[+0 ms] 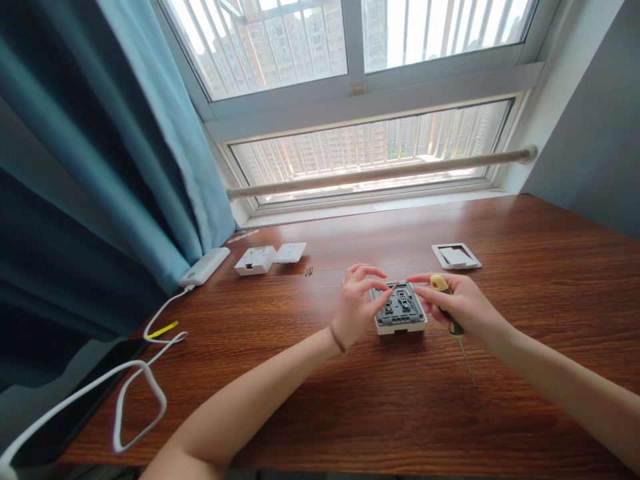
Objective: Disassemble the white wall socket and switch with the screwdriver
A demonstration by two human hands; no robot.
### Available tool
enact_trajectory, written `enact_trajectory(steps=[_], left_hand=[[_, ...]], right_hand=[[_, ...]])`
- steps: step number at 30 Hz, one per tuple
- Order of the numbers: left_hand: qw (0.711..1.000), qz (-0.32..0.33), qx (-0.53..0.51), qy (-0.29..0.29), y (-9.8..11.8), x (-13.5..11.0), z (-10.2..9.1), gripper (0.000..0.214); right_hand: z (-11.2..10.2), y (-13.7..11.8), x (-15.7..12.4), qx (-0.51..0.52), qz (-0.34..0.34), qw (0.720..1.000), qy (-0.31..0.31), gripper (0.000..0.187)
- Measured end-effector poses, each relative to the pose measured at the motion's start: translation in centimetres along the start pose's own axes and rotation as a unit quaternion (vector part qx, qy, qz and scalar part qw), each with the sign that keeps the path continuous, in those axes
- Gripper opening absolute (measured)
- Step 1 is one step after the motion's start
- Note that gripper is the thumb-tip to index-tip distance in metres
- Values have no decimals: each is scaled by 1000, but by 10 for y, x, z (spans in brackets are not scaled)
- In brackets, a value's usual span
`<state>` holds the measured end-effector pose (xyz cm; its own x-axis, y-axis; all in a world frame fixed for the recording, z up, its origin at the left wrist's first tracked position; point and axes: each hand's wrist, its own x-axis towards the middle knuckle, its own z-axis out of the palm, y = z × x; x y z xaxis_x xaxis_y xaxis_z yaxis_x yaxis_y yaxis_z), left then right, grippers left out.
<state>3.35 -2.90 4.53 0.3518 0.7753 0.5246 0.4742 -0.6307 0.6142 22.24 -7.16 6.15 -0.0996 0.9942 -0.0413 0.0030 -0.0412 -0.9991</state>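
A wall switch [400, 313] with a dark grey inner plate on a white box lies on the table between my hands. My left hand [359, 293] is at its left side, thumb and forefinger pinched on a small brass-coloured screw [395, 287] just over the plate. At the switch's right, my right hand [463, 300] holds a screwdriver [455, 325] with a yellow and black handle in its palm. The thin shaft points down towards me, away from the switch. My right fingertips reach the switch's right edge; whether they touch it I cannot tell.
Several brass-coloured screws [309, 271] lie near a white box [254, 260] and a white socket plate [291, 253]. A white frame with a loose panel [457, 256] is at the back right. A white power bank [204, 267] trails a white cable [163, 307] on the left.
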Motion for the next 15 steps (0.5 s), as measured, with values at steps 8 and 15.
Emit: enact_trajectory(steps=[8, 15], left_hand=[[890, -290, 352, 11, -95, 33, -42, 18], [847, -309, 433, -9, -130, 26, -48, 25]], right_hand=[[-16, 9, 16, 106, 11, 994, 32, 31], [-15, 12, 18, 91, 6, 995, 31, 32]])
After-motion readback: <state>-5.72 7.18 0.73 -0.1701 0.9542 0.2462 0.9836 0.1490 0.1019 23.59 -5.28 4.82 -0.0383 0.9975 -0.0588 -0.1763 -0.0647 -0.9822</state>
